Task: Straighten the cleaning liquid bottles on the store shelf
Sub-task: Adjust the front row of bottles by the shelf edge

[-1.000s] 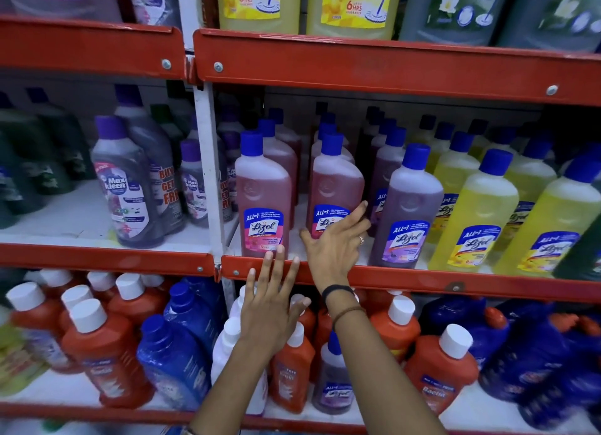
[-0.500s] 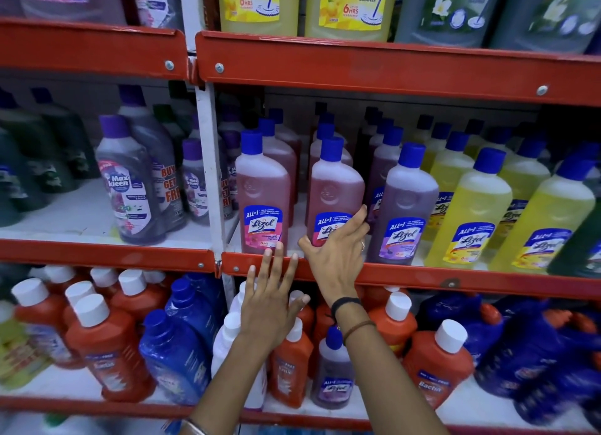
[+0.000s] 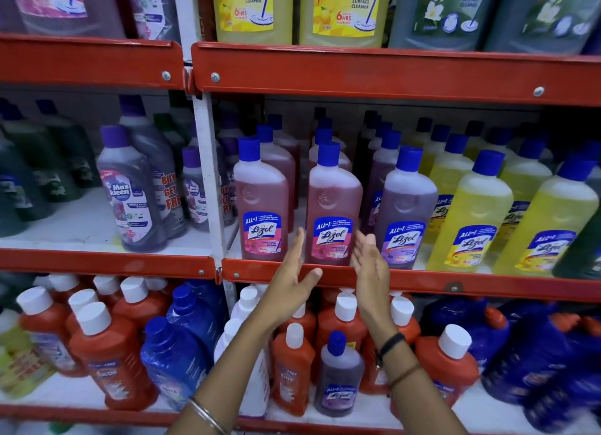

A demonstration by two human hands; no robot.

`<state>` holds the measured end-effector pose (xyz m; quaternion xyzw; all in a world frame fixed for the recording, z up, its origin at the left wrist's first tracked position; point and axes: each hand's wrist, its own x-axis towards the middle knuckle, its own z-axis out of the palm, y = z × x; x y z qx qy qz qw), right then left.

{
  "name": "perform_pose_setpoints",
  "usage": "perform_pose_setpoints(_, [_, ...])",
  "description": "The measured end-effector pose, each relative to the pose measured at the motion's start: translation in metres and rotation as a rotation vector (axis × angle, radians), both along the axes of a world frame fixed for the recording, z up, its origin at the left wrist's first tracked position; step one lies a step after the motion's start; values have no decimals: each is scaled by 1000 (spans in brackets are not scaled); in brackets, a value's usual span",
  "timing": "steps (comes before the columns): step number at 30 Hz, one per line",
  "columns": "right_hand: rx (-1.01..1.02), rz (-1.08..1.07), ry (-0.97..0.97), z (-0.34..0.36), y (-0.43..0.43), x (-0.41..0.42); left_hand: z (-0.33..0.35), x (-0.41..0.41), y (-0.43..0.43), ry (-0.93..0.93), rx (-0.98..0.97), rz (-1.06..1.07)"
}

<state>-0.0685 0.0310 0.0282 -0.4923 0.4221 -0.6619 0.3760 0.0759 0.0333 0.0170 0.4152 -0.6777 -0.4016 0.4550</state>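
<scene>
A pink Lizol bottle (image 3: 332, 203) with a blue cap stands upright at the front of the middle shelf (image 3: 422, 280), label facing me. My left hand (image 3: 291, 281) is open just left of its base, and my right hand (image 3: 369, 268) is open just right of it. Both palms face the bottle without clearly touching it. Another pink Lizol bottle (image 3: 261, 200) stands to the left, a purple one (image 3: 406, 210) to the right. Yellow Lizol bottles (image 3: 471, 213) continue the row.
A white upright post (image 3: 208, 181) divides the shelves. Grey Max Kleen bottles (image 3: 130, 190) fill the left bay. Red, blue and white bottles crowd the lower shelf, with a small purple Lizol bottle (image 3: 338, 376) among them. Large yellow cleaner jugs (image 3: 253, 8) sit above.
My right hand let go of the pink bottle's label and moved to its right side. My left hand rose from the shelf edge to the bottle's left side. The bottle now faces front.
</scene>
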Motion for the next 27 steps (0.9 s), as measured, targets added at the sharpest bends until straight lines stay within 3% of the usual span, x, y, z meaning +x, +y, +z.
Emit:
perform_pose_setpoints(3, [12, 28, -80, -1, -3, -2, 10, 1, 2, 50, 111, -86])
perform_pose_setpoints(14, [5, 51, -84, -3, -5, -5, 13, 2, -2, 85, 174, -84])
perform_pose_setpoints(18, [-23, 34, -39, -3, -2, -15, 6, -11, 5, 149, 59, 58])
perform_pose_setpoints(22, [-315, -290, 33, -8, 11, -44, -6, -39, 17, 166, -308, 425])
perform_pose_setpoints(24, [-348, -378, 41, -10, 9, -63, -6, -59, 20, 169, -392, 408])
perform_pose_setpoints(27, [-238, -261, 52, -7, 4, -78, 0, -89, 18, 131, -312, 192])
